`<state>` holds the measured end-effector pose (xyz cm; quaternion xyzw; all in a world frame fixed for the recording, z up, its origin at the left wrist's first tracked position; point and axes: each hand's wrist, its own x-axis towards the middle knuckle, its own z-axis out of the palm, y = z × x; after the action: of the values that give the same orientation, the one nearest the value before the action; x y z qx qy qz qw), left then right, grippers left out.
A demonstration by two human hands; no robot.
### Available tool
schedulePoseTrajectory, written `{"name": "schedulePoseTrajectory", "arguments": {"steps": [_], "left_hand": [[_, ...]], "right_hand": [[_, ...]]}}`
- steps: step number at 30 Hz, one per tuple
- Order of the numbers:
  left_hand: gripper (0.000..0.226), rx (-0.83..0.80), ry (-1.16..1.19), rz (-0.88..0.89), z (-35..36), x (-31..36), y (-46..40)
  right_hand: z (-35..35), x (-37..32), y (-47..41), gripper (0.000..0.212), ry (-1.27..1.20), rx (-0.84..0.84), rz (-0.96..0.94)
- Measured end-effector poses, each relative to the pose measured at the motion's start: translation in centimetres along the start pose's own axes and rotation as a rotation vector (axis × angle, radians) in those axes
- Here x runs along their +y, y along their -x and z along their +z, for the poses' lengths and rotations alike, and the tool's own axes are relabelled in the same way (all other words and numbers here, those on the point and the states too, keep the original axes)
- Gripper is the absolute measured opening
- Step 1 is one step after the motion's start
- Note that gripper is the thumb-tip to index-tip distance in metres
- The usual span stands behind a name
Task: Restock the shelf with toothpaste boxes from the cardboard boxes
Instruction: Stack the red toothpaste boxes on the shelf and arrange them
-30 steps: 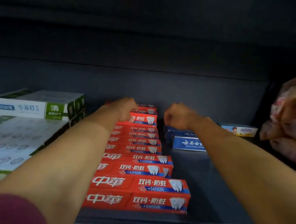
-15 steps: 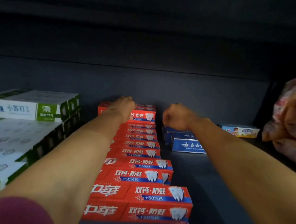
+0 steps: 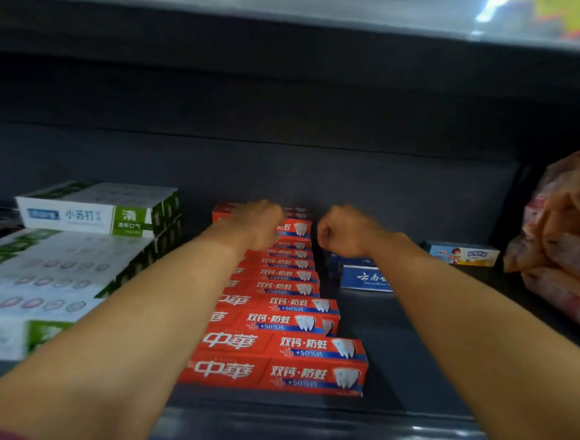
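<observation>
Under my left hand (image 3: 259, 223) the toothpaste boxes (image 3: 282, 363) are red with white lettering, a blue stripe and a white tooth. Left of that hand, the stacked boxes (image 3: 86, 219) are white with green panels. Below my right hand (image 3: 344, 230) sits a blue box (image 3: 363, 276) with white script. Further right lies a pale blue box (image 3: 461, 254), perhaps with a cartoon, and pinkish bags (image 3: 565, 239). The shelf (image 3: 410, 348) is dark grey.

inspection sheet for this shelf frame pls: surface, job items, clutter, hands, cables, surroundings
Surface: dark shelf, bare strip right of the red row.
Job's things: red boxes in a front-to-back row; white-green boxes stacked left; blue box at the back.
Clutter: small kids' box; plastic-wrapped packs far right.
Hands: left hand on the rearmost red boxes; right hand fisted, grip unclear.
Cables: nothing seen.
Surroundings: upper shelf overhead.
</observation>
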<state>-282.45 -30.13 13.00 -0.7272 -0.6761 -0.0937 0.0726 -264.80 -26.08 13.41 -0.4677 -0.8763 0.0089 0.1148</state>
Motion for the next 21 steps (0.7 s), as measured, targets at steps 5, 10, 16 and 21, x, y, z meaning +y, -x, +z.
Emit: {"name": "schedulePoseTrajectory", "arguments": {"steps": [5,10,16,21], "left_hand": [[0.008,-0.048,0.034,0.017,-2.1,0.6,4.2],[0.015,-0.080,0.029,-0.002,-4.6,1.9,8.5],[0.011,-0.043,0.033,0.038,-6.9,3.1,14.2],[0.010,-0.030,0.035,0.060,-8.0,4.0,18.7]], "right_hand": [[-1.0,-2.4,2.7,0.015,-0.008,-0.011,-0.013],[-2.5,-4.9,6.1,0.027,0.007,-0.027,-0.033],[-3.8,-7.9,10.7,0.017,0.031,0.006,-0.073],[-4.2,-10.3,14.3,0.010,0.020,0.051,-0.109]]}}
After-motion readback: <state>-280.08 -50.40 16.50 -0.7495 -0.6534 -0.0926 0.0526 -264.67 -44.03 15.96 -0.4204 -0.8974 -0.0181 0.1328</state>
